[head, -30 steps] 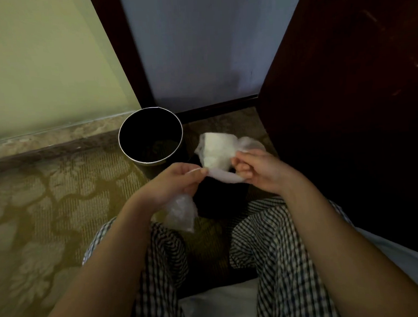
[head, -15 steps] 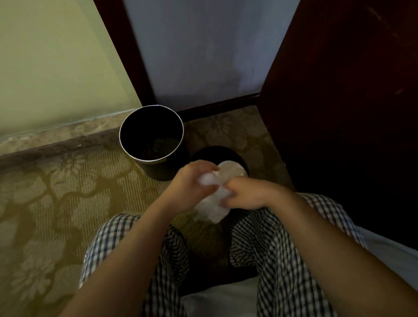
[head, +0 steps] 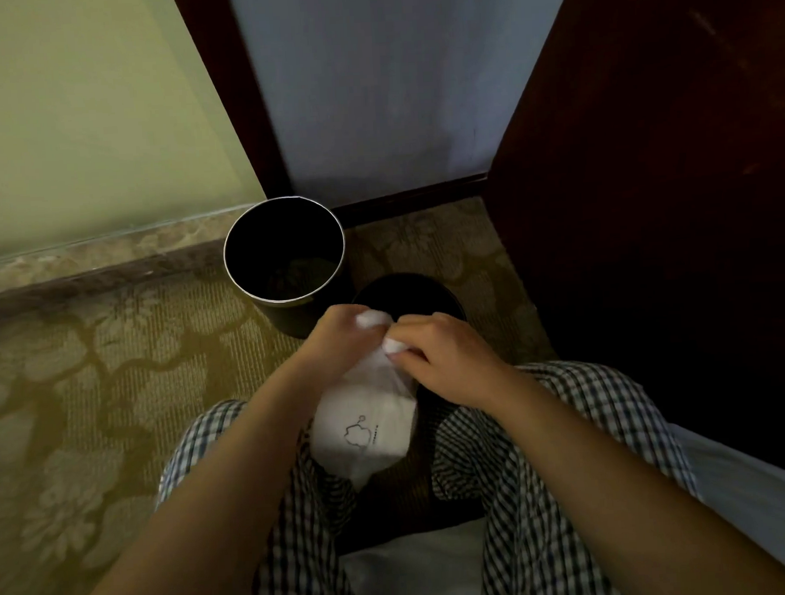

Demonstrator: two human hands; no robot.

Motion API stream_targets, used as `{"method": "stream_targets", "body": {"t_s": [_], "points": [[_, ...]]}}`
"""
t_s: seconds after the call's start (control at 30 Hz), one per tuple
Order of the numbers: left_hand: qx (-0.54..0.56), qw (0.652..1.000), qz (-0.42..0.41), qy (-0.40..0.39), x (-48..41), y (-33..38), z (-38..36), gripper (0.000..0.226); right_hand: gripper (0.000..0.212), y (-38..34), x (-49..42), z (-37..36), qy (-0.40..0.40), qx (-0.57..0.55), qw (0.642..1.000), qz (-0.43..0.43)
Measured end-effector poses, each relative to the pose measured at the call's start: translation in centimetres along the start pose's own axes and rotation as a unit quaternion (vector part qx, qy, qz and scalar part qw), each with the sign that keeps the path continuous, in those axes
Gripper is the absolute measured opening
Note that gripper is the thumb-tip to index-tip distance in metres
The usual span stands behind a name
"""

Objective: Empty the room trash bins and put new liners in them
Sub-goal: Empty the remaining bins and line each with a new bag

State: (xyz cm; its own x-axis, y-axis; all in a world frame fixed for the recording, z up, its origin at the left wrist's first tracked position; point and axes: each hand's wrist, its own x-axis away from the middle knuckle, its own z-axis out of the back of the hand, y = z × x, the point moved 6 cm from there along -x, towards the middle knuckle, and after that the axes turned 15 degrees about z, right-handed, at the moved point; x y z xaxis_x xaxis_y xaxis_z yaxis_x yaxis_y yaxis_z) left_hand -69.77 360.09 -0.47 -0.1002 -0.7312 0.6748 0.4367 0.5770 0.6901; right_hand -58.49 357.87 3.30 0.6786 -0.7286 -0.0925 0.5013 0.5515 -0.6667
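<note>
A white plastic bag with a small dark outline print hangs between my knees, its neck gathered at the top. My left hand grips the bunched top of the bag from the left. My right hand pinches the same neck from the right, close to the left hand. A black round bin with a silver rim stands open on the carpet just beyond my hands. A second dark bin sits right behind my hands, mostly hidden.
Patterned olive carpet covers the floor to the left. A dark wooden cabinet rises on the right. A pale wall and dark frame stand behind the bins. My checked trouser legs and white bedding fill the foreground.
The bag was held spread out above the second bin; my hands came together, bunched its top, and the bag now hangs lower between my knees.
</note>
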Motion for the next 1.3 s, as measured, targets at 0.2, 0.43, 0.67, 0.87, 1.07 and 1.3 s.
{"method": "stream_targets", "body": {"t_s": [0.2, 0.43, 0.67, 0.87, 1.07, 1.3], "points": [[0.349, 0.902, 0.072, -0.244, 0.8, 1.6, -0.8, 0.053, 0.012, 1.0, -0.1, 1.2, 0.109, -0.062, 0.992, -0.028], [0.024, 0.988, -0.005, -0.151, 1.3, 0.4, -0.8, 0.018, 0.022, 1.3, 0.1, 0.5, 0.073, -0.091, 0.99, -0.078], [-0.051, 0.995, -0.059, -0.064, 0.9, 0.3, -1.0, 0.018, 0.024, 2.4, 0.2, 1.0, 0.132, -0.185, 0.965, -0.131], [0.035, 0.998, -0.046, -0.012, 0.8, 0.6, -1.0, 0.02, 0.012, 3.2, 0.6, 0.8, 0.132, -0.088, 0.971, -0.181], [0.219, 0.959, 0.033, -0.177, 1.2, 0.1, -1.8, 0.025, 0.019, 3.9, 0.6, 0.4, 0.143, -0.137, 0.956, -0.217], [0.162, 0.981, 0.023, -0.108, 0.9, 0.3, -1.6, 0.027, 0.019, 3.6, 0.6, 0.3, 0.224, -0.308, 0.893, -0.239]]}}
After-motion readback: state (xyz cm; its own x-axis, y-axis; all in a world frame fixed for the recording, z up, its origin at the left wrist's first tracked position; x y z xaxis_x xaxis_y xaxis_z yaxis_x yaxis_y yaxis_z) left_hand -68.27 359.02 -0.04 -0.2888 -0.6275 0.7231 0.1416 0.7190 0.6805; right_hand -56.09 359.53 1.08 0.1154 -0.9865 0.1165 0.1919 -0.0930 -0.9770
